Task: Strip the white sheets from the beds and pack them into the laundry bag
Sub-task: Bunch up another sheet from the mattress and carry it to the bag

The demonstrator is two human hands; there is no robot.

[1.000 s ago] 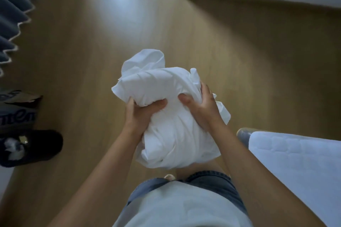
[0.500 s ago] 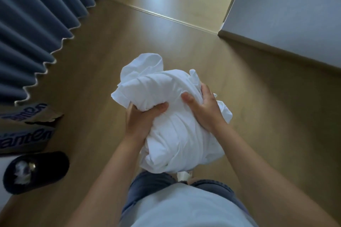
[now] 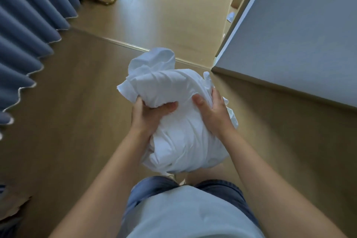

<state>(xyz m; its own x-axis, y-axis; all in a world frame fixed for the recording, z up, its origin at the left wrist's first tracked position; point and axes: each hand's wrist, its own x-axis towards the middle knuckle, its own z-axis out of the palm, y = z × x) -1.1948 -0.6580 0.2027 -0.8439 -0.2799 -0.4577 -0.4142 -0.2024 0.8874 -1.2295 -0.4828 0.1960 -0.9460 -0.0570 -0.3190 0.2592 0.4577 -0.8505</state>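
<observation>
White sheet bundle [image 3: 179, 121] held above wood floor [image 3: 77, 121], long axis pointing away from torso [image 3: 183, 214]; left hand [image 3: 146, 116] and right hand [image 3: 214, 114] each clutch its flanks mid-length. Laundry bag not visible.

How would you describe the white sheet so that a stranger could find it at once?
Look at the wooden floor between the blue curtain and the grey wall. Over it, mid-picture, the left hand and the right hand grip the sheet. It is the only crumpled, bright white bundle there.
</observation>
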